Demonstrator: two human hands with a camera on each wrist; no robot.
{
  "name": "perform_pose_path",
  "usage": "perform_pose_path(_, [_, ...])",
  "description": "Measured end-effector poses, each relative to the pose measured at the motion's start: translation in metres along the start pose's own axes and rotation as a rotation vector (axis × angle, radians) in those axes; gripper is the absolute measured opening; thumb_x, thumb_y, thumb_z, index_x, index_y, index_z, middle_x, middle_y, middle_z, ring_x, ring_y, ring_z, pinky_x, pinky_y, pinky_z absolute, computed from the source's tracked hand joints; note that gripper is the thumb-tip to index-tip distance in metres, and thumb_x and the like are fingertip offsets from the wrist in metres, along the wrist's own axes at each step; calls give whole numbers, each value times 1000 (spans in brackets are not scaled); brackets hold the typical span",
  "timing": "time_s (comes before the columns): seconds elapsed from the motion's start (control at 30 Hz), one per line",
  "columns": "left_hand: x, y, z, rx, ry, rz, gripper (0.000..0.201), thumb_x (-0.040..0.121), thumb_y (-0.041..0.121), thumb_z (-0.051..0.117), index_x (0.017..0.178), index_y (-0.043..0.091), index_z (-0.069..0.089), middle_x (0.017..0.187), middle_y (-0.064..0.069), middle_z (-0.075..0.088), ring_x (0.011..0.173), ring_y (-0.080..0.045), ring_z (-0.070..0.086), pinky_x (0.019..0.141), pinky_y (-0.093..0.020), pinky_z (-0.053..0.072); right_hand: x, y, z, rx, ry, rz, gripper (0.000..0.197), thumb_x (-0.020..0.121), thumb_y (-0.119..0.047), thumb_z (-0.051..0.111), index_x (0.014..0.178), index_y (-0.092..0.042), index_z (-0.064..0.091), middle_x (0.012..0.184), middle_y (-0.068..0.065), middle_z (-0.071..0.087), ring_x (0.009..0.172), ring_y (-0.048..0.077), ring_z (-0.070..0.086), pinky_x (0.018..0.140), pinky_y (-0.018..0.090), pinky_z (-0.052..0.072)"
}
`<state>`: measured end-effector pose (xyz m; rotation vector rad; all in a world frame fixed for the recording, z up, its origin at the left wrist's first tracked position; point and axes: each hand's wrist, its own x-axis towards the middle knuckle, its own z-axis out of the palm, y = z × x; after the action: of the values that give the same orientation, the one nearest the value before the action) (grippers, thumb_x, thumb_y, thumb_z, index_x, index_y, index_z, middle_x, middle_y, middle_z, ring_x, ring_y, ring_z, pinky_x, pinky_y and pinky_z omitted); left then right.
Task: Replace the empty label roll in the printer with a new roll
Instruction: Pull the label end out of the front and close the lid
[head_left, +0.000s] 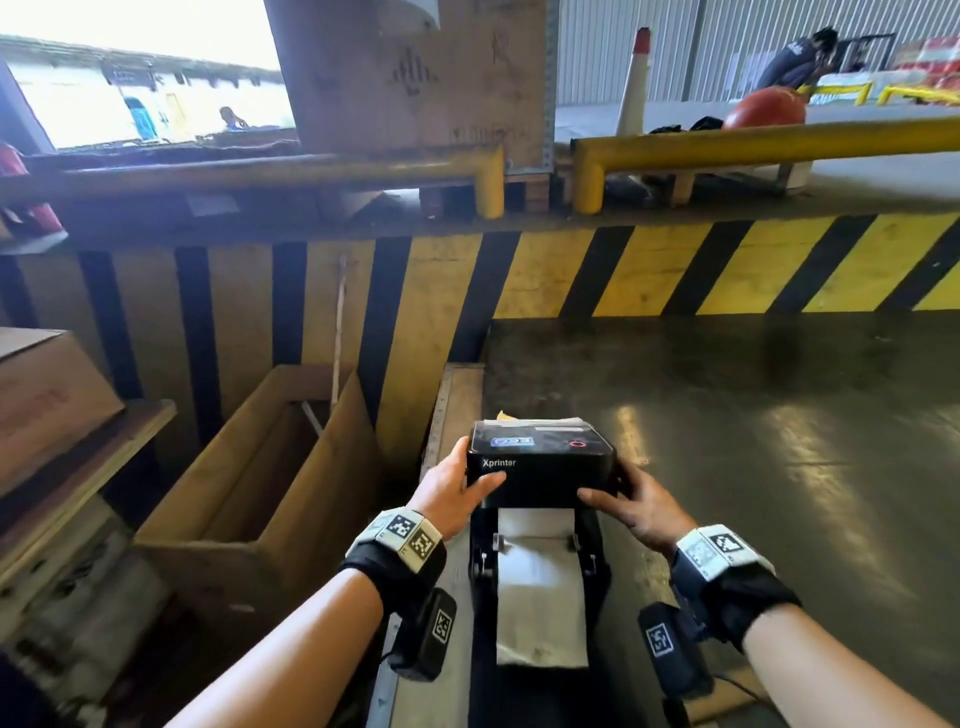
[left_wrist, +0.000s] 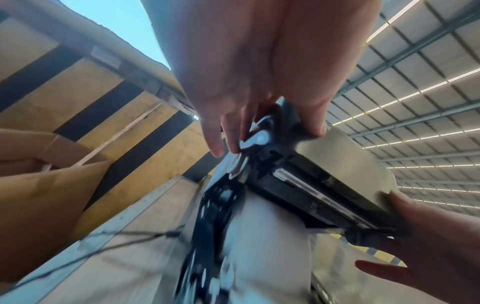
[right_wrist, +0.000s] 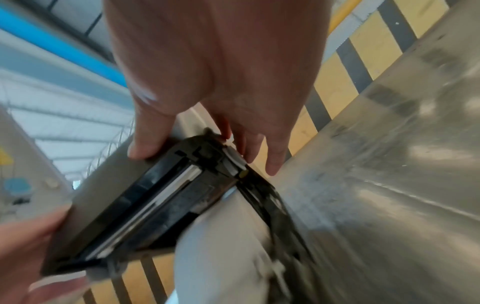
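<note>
Both forearms were left bare, no sleeves being seen. A black wrap (head_left: 400, 574) was worn on the left wrist, topped by a pale band (head_left: 402, 535) printed with square black-and-white markers. A matching wrap (head_left: 737, 603) and band (head_left: 719, 548) were worn on the right. A black, marker-tagged box (head_left: 428, 636), probably a camera, was slung under each wrist (head_left: 672, 649). Both hands (head_left: 454, 493) (head_left: 641, 506) were left ungloved.

Black box-shaped plastic label printer (head_left: 540, 467) sat low centre of the head view w/ raised lid between left hand (head_left: 452, 493) & right hand (head_left: 641, 506). White paper label strip (head_left: 540, 587) lay below lid. Open brown cardboard box (head_left: 270, 467) stood at frame left; yellow-black striped wall (head_left: 649, 270) across the middle, behind.
</note>
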<state>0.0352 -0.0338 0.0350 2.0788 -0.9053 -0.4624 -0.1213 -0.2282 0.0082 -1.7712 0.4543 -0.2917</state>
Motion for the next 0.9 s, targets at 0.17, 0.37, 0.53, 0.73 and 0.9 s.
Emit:
perform_pose_path(0.17, [-18,-26,19,-24,-2,30,60,86,27,65,138,23,36,129,3,58,120,-14,55,103,-28,42,-16,27,7,-172,-15,29,77,74,-26,76,137,-29,33,126,-12,54,121,6,49,98,13,36])
perform_pose_path(0.37, [-31,-43,32,-36,-100,-25,66,84,30,67,140,19,33,137,-1,53,117,-9,50,99,-21,38,-31,38,18,-361,-24,85,88,74,-34,75,144,-19,26,131,-9,47,122,6,43,100,17,28])
perform_pose_path(0.53, [-31,-49,38,-107,-100,-55,74,77,41,73,138,23,34,124,10,54,111,-7,53,100,-25,43,-31,30,22,-404,14,178,95,75,-48,69,147,-15,17,145,2,41,134,21,39,102,19,26])
perform_pose_path(0.73, [-22,-53,46,-227,-77,-85,79,75,40,75,138,22,30,132,2,56,112,-13,58,97,-30,48,-22,38,26,-385,11,203,120,59,-72,66,149,-24,2,154,5,31,138,22,36,114,36,28])
perform_pose_path(0.9, [-24,-67,57,-301,-97,-59,84,75,36,76,140,26,24,135,-1,53,116,-13,56,99,-33,48,-25,56,30,-333,3,174,125,51,-79,64,148,-30,1,153,-2,32,138,17,35,115,42,28])
